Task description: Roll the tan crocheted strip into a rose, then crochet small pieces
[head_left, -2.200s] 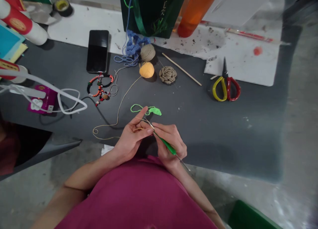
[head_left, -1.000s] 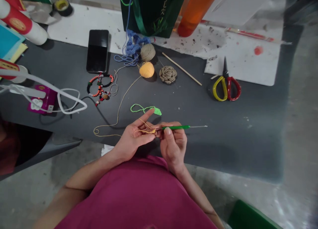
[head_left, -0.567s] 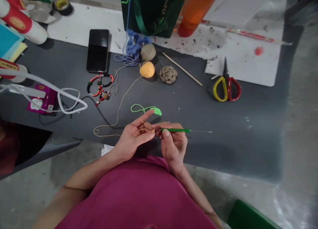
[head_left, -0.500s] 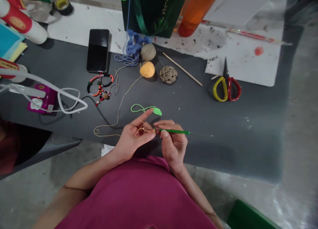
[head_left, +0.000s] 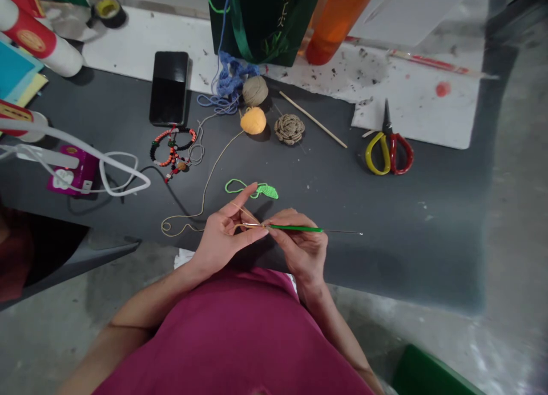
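Note:
My left hand [head_left: 222, 232] pinches yellow yarn [head_left: 236, 228] between thumb and fingers, its index finger raised with a strand running over it. In my right hand [head_left: 302, 244] is a crochet hook [head_left: 295, 228] with a green handle, held level. Its metal tip reaches left to the yarn at my left fingertips; a thin metal end sticks out on the right. The strand loops across the table to a yellow yarn ball [head_left: 253, 121]. Just beyond my left index finger lies a small green crocheted leaf [head_left: 268, 191] with a yarn tail. Any stitches between my fingers are too small to make out.
Scissors [head_left: 389, 146] lie at the right, near a wooden stick [head_left: 313, 120] and a brown crocheted rosette [head_left: 289, 129]. A phone [head_left: 169, 88], beaded bracelets [head_left: 171, 149] and white cables [head_left: 124, 172] are to the left. A green bag [head_left: 265, 29] and orange bottle [head_left: 338, 24] stand behind.
My left index finger has moved slightly left and up. My right fingers have shifted their hold on the hook, and more of its metal tip shows by the left hand.

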Available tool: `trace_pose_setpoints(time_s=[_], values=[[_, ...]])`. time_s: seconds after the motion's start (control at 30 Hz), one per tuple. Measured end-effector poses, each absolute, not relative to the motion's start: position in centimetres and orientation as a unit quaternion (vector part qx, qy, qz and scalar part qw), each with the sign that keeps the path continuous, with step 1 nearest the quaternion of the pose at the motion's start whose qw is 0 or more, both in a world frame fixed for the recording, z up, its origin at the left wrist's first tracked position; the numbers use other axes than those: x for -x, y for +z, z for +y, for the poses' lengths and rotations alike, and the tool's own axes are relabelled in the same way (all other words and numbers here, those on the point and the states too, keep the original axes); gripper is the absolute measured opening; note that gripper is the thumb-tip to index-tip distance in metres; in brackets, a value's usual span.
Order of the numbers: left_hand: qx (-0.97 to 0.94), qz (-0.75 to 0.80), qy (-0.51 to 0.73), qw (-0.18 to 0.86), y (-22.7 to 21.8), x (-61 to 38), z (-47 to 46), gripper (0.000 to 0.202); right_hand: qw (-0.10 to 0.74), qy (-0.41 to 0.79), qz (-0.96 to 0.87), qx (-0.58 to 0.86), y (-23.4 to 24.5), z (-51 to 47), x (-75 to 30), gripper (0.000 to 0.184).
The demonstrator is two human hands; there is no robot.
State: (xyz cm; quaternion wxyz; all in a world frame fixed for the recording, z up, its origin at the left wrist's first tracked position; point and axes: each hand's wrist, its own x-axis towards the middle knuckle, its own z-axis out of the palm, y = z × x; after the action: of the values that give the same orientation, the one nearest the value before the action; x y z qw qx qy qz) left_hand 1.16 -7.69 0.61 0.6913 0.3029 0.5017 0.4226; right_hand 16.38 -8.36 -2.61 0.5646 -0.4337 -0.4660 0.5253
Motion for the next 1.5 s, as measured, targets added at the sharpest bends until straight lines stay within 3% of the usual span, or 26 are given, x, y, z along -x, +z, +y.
trace_pose_setpoints(time_s=[0.33, 0.57, 0.83, 1.1, 1.5], values=[[-0.299, 0.494, 0.432, 0.693, 0.7, -1.2, -7.7, 0.062, 0.570, 0.509, -0.464, 0.448, -2.7, -8.5, -16.3, 0.009], [-0.219, 0.461, 0.456, 0.729, -0.2, -1.5, -7.7, 0.066, 0.595, 0.370, -0.573, 0.426, -3.1, -8.8, -15.8, 0.036], [-0.194, 0.452, 0.433, 0.755, -0.2, -1.4, -7.8, 0.073, 0.652, 0.570, -0.333, 0.372, -3.6, -8.5, -14.6, 0.005], [-0.209, 0.452, 0.423, 0.757, -0.4, -1.3, -7.8, 0.073, 0.595, 0.645, -0.281, 0.389, -3.3, -8.1, -15.3, 0.016], [-0.227, 0.445, 0.441, 0.745, -0.5, -1.0, -7.9, 0.066, 0.601, 0.635, -0.301, 0.381, -2.9, -8.1, -16.0, 0.010]])
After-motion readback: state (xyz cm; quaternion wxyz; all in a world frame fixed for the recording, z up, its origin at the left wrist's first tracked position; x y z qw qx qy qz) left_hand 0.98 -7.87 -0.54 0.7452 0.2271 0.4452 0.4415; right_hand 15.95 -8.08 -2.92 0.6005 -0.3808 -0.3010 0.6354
